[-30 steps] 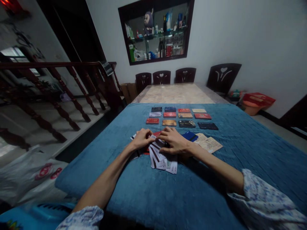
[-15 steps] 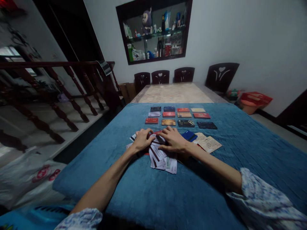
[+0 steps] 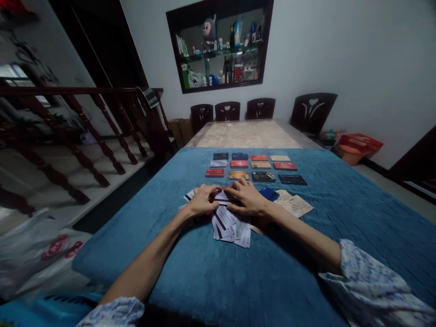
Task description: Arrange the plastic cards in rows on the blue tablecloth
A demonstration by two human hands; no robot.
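Between my left hand (image 3: 203, 200) and my right hand (image 3: 247, 197) is a white card (image 3: 225, 197) with a dark stripe, its ends gripped by the curled fingers of both. Red shows behind it at the fingertips. Below my hands a loose pile of white striped cards (image 3: 226, 225) is fanned out on the blue cloth (image 3: 204, 272). More white cards (image 3: 189, 195) stick out beside my left hand. Right of my right hand lie a blue card (image 3: 269, 194) with a black stripe and cream cards (image 3: 294, 203). What lies under my palms is hidden.
Beyond my hands, small stacks of cards (image 3: 239, 175) stand in three rows, in red, black, gold and blue. Past the cloth is the bare tabletop (image 3: 247, 134), with dark chairs (image 3: 227, 111) behind it. A wooden railing (image 3: 81, 91) and plastic bags (image 3: 44, 250) are at the left.
My hands have lifted slightly off the fanned pile, and a striped white card now shows level between them. The card stacks have stayed in place.
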